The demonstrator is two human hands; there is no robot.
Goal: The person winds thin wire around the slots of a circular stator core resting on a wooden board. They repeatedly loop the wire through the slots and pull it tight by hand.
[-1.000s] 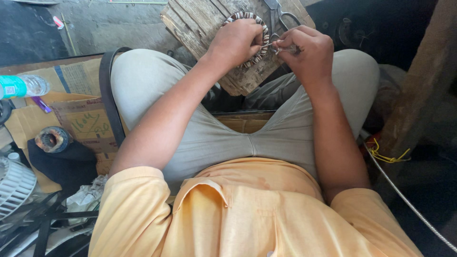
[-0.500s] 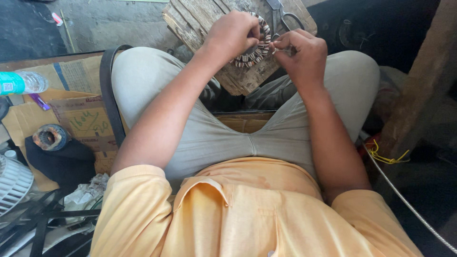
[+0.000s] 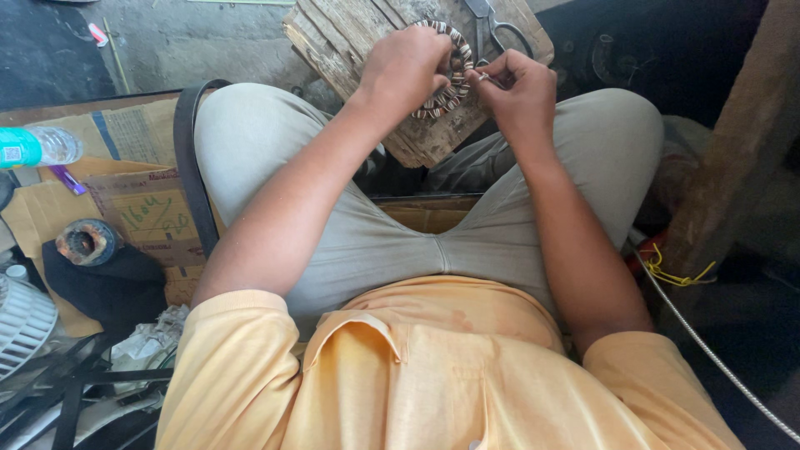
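Observation:
A ring-shaped motor stator (image 3: 454, 79) with banded windings lies on a worn wooden block (image 3: 350, 42) between my knees. My left hand (image 3: 408, 67) rests over the ring and grips it, hiding most of it. My right hand (image 3: 517, 87) pinches something thin at the ring's right edge; I cannot tell what it is. A pair of scissors (image 3: 492, 21) lies on the block just beyond my right hand.
A plastic bottle (image 3: 37, 148) lies on flattened cardboard (image 3: 133, 200) at the left, beside a black belt (image 3: 190, 167) and a round dark part (image 3: 86, 242). A white fan grille (image 3: 21, 321) sits at lower left. A wooden post (image 3: 733, 142) and yellow wire (image 3: 675, 273) stand at the right.
Both hands have stayed on the ring, shifting a little on the block. The right hand has drawn slightly rightward from the ring's edge.

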